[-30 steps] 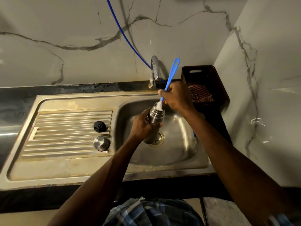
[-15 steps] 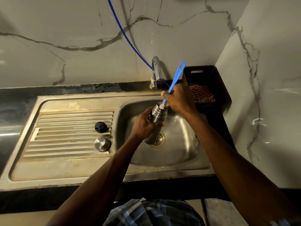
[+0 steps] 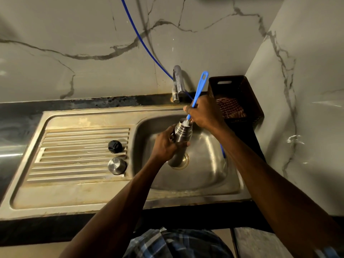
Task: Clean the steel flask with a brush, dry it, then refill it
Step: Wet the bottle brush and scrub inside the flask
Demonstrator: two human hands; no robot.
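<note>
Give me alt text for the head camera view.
Over a steel sink, the left hand grips a steel flask while the right hand works a blue brush into its mouth. Two caps sit on the drainboard.

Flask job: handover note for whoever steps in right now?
Left hand grips the flask, tilted over the sink.
Right hand holds the brush, its bristles in the flask mouth.
Black stopper and steel cap sit on the drainboard; a cloth lies in the crate.
Done: flask open, scrubbing under way.
Left: finish scrubbing, dry, refill.
</note>
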